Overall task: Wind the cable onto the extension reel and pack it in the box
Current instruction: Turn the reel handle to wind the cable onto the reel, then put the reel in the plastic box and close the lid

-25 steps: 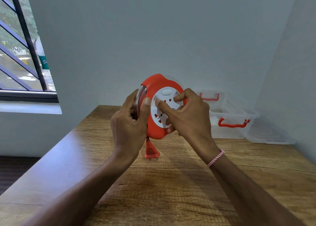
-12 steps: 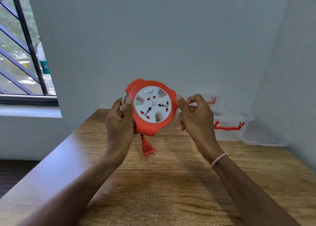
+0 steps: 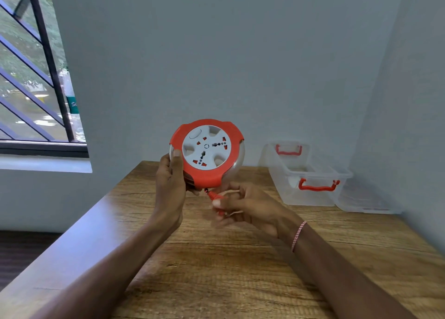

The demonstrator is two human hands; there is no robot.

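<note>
A round red extension reel (image 3: 207,153) with a white socket face is held upright above the wooden table (image 3: 240,270). My left hand (image 3: 169,186) grips its left rim, thumb on the front. Just below the reel hangs the red plug (image 3: 213,195) on a short bit of cable. My right hand (image 3: 248,206) is closed around that plug; the fingers are blurred. The clear plastic box (image 3: 305,174) with red handles stands open at the back right of the table.
The box's clear lid (image 3: 366,203) lies flat just right of the box, against the right wall. A barred window (image 3: 36,77) is at the left. The table's left edge runs diagonally past my left arm.
My right hand has left the reel's right rim, dropped below it and taken hold of the hanging plug. The reel stays in my left hand, facing me.
</note>
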